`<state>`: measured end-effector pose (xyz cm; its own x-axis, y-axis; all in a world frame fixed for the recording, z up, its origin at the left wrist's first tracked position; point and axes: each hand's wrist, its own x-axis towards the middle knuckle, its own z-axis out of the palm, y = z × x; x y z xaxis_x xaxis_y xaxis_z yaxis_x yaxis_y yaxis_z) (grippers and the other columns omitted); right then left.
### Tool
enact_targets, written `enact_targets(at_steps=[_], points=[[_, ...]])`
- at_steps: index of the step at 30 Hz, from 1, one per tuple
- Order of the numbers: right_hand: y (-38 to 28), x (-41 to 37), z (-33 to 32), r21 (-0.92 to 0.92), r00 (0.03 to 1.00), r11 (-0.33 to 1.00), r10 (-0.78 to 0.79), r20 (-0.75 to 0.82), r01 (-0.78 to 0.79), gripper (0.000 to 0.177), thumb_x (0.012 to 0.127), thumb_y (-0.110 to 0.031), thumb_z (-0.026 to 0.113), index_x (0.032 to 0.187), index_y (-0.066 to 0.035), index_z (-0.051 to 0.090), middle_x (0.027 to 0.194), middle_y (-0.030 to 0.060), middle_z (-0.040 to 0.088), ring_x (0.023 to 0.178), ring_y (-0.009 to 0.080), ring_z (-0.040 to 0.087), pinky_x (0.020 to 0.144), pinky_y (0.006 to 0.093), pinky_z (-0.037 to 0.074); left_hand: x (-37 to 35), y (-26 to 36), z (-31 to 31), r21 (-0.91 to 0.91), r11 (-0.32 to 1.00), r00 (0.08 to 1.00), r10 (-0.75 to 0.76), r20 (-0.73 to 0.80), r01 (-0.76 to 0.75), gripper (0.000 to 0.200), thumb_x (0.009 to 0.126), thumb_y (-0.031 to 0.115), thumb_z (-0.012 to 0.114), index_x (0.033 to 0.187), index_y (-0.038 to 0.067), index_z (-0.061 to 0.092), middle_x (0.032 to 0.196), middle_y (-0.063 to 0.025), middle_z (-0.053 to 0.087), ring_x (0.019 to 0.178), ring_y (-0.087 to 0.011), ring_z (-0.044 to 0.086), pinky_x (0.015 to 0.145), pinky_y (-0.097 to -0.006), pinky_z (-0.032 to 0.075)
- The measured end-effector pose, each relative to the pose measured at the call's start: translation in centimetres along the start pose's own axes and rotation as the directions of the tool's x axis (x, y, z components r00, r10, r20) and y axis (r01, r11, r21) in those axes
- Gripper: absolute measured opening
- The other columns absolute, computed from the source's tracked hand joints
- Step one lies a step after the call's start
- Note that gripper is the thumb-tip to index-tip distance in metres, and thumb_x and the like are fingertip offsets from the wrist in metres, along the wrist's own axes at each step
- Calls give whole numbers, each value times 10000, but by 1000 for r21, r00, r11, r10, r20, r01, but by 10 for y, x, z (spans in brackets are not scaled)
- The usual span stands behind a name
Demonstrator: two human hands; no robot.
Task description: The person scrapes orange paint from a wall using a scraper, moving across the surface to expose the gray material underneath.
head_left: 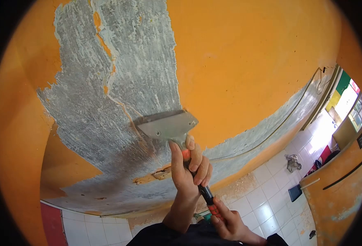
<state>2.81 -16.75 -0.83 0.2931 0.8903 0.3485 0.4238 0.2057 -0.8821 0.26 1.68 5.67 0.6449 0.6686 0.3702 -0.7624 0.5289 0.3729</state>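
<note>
A wide-bladed scraper (pixel 168 126) with a long black and red handle lies against the wall (pixel 246 69). Its blade edge touches the border between orange paint and a bare grey strip (pixel 144 61). My left hand (pixel 191 170) is closed around the upper handle, just below the blade, thumb along the left side. Lower down, my right hand (pixel 229 221) grips the red and black end of the same handle. A jagged crack with orange remnants runs down the grey strip to the left of the blade.
A cable (pixel 271 137) runs along the wall's lower grey band. White floor tiles (pixel 267 201) lie below, with debris near the wall. Crumpled plastic (pixel 293 163) rests on the floor at right, near a worn orange surface (pixel 336 188). A red panel (pixel 53 225) stands lower left.
</note>
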Motion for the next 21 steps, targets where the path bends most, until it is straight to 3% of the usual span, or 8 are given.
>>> enact_targets(at_steps=[2,6,8,15,21], points=[[-1,-2,-3,-13,997,997,78,17,-78,604,895,-39,555,1437,-9,290,775,141,644,565,186,611,568,285,468,3,2,3,6,1000,999,8,34,-8,434,1011,481,250,968,98,450,572,44,340,305,-47,279,258,-202,321],[-9,1,-2,-2,1000,1000,3,-1,-3,596,910,-46,536,1442,-1,271,764,127,639,580,174,612,581,278,473,1,0,4,-36,999,999,9,38,-7,432,1011,482,252,967,99,448,571,43,338,306,-47,278,257,-202,316],[-25,10,-7,58,998,997,55,-11,-54,519,957,-67,475,1448,-57,309,1160,132,647,706,105,557,630,249,452,10,6,17,-14,999,998,36,61,-35,431,1011,480,255,963,98,449,570,42,336,308,-48,278,257,-200,306],[-40,8,-10,131,996,988,76,46,-81,520,958,-66,471,1444,-14,295,1105,114,637,640,98,482,590,241,428,6,10,25,-42,999,998,-2,66,5,418,1016,464,260,957,95,446,567,44,334,314,-50,284,265,-197,314],[-40,11,-12,139,994,985,98,44,-104,518,961,-62,467,1444,-12,288,1182,154,622,647,92,483,601,239,431,9,9,25,-5,1000,999,-12,47,13,421,1004,507,234,941,131,413,560,57,310,309,-45,255,272,-195,281]])
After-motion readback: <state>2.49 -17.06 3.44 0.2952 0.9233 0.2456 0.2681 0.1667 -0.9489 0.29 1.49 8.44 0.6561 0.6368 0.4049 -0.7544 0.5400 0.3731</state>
